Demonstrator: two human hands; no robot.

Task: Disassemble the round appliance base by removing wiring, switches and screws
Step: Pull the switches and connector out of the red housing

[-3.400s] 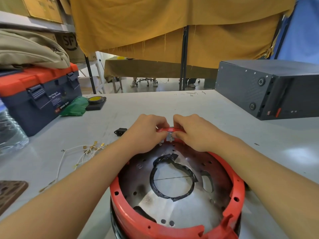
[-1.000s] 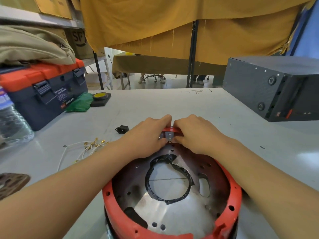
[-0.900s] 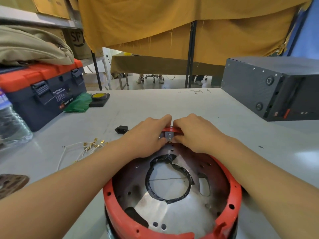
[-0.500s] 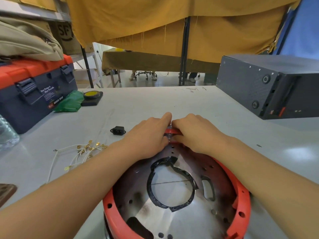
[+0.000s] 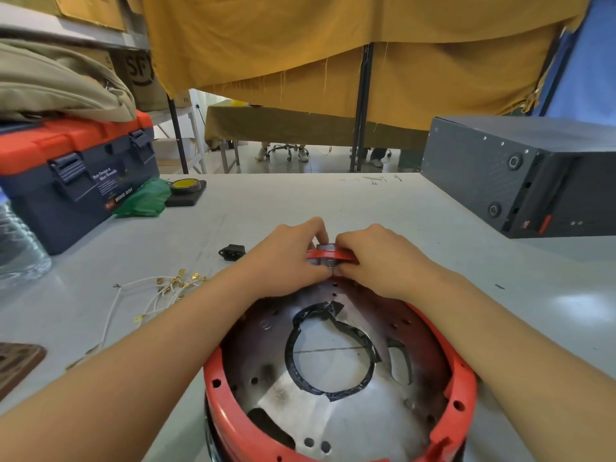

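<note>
Red-rimmed, the round appliance base point(image 5: 336, 388) sits nearest on the table point(image 5: 433, 228); at its far rim both hands pinch a small grey switch point(image 5: 326, 253). Since half a second ago the switch has risen above the rim, so it looks nearly free, left hand point(image 5: 286, 258) and right hand point(image 5: 380, 258) fingers pressed around it.

Blue toolbox point(image 5: 76, 181) (orange lid), green bag point(image 5: 143, 200), yellow tape roll point(image 5: 183, 185), dark metal case point(image 5: 520, 175)

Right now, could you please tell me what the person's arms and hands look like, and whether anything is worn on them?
Both the left hand and the right hand are bare: no gloves, rings, watch or bracelet show. Both forearms are uncovered right down to the bottom edge of the picture, with no sleeve in sight. No markings show on either arm.
</note>
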